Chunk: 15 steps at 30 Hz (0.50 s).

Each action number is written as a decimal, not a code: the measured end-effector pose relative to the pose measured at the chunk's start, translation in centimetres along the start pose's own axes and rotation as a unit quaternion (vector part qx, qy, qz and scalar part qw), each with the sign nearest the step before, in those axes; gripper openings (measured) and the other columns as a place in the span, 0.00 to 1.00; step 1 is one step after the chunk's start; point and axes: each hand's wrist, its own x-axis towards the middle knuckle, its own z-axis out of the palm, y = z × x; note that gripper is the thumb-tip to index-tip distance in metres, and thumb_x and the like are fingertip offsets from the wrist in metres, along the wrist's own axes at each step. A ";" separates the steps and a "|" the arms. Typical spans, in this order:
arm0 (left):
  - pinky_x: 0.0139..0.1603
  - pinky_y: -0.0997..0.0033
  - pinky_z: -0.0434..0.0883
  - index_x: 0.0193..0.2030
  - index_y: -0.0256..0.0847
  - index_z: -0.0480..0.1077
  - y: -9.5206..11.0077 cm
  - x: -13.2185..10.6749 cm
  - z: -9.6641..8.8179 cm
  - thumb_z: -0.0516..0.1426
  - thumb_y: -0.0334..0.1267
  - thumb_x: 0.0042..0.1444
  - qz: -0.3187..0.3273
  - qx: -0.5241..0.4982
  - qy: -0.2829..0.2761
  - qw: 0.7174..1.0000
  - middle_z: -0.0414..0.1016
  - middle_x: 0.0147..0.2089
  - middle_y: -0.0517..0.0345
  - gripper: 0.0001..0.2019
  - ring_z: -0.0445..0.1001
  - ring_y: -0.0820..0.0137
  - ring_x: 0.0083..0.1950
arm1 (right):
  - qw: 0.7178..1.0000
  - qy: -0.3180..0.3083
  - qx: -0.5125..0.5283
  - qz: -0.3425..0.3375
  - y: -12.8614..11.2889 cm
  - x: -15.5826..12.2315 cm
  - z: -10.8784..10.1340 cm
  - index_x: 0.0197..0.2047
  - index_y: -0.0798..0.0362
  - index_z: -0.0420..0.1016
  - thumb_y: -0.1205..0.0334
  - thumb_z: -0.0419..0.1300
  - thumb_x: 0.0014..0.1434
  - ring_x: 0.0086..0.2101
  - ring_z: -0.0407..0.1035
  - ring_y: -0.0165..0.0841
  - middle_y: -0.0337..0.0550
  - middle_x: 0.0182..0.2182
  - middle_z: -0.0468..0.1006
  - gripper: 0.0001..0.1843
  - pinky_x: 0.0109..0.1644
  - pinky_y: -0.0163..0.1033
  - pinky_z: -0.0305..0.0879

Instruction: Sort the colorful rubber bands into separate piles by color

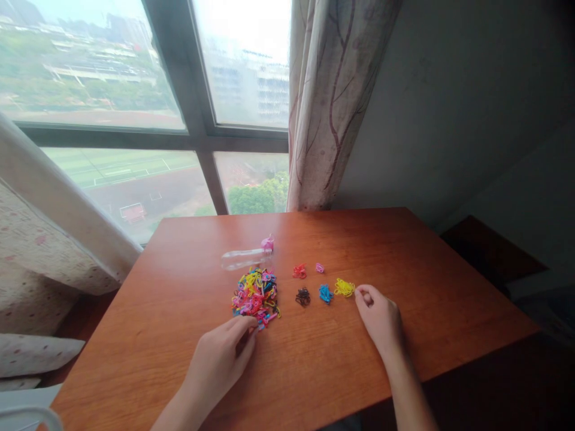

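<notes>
A heap of small mixed-colour elastic bands (255,294) lies on the table. At its near edge is my left hand (227,350), thumb and forefinger pinched together against a few pink and blue bands; whether one is between the tips is unclear. My right hand (381,317) is closed in a pinch at the right edge of a yellow band pile (344,288), and what it holds is too small to make out. Between the hands lie a blue pile (326,294) and a black pile (302,296). Behind them are a red pile (299,271) and a small pink pile (319,267).
Behind the heap, a clear plastic container (246,258) lies on its side, with a pink cap-like piece (268,242) at its right end. The brown wooden table (359,239) ends at a window (197,137) with curtains (332,102). A white object (29,413) stands at lower left.
</notes>
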 end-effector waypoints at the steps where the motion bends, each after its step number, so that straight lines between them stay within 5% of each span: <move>1: 0.31 0.77 0.69 0.40 0.46 0.71 0.0 0.0 0.0 0.51 0.34 0.61 0.000 -0.004 0.001 1.000 0.79 0.34 0.62 0.08 0.77 0.72 0.31 | 1.000 -0.002 0.002 -0.002 0.0 0.0 0.0 0.35 0.51 0.78 0.52 0.51 0.61 0.24 0.70 0.35 0.43 0.24 0.78 0.16 0.28 0.36 0.56; 10: 0.29 0.78 0.66 0.39 0.44 0.71 0.7 0.4 0.0 0.51 0.35 0.62 -0.026 -0.080 -0.019 0.996 0.75 0.29 0.64 0.07 0.71 0.75 0.25 | 0.998 0.027 0.063 -0.017 -2.8 -1.8 0.1 0.36 0.52 0.77 0.53 0.53 0.63 0.24 0.70 0.33 0.41 0.23 0.76 0.15 0.32 0.34 0.60; 15: 0.27 0.79 0.65 0.38 0.43 0.72 1.4 1.0 -0.2 0.51 0.36 0.63 -0.022 -0.080 -0.013 0.996 0.74 0.26 0.63 0.08 0.70 0.75 0.24 | 0.989 -0.031 0.120 -0.082 -6.5 -4.1 1.4 0.34 0.52 0.76 0.57 0.52 0.65 0.23 0.68 0.29 0.38 0.22 0.74 0.13 0.30 0.32 0.58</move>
